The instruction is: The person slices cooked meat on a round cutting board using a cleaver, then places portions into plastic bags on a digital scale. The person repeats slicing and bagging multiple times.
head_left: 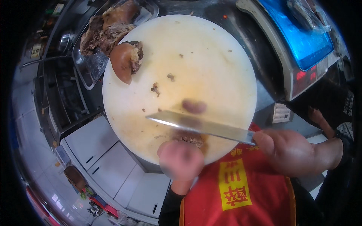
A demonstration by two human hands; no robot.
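My right hand [292, 150] is wrapped round the handle of a broad kitchen knife [217, 129]. Its blade points left, crossing low over a round white cutting board [222, 52]. Closed fingers of my left hand [181, 160] hold a brown piece of cooked meat [195, 140] at the board's near edge; the fingertips are blurred. Just beyond the blade lies a small dark slice of meat [194, 106]. A bigger chunk of meat with brown skin [121, 62] rests at the board's far left edge. Small meat scraps [155, 89] are scattered across the board.
Behind the board at left, a metal tray [87, 75] holds large cooked meat pieces [109, 30]. A weighing scale [264, 30] with a blue platform stands at the far right, a plastic bag [307, 15] on it. White cabinets [113, 165] lie below left. My red apron [211, 203] touches the near side.
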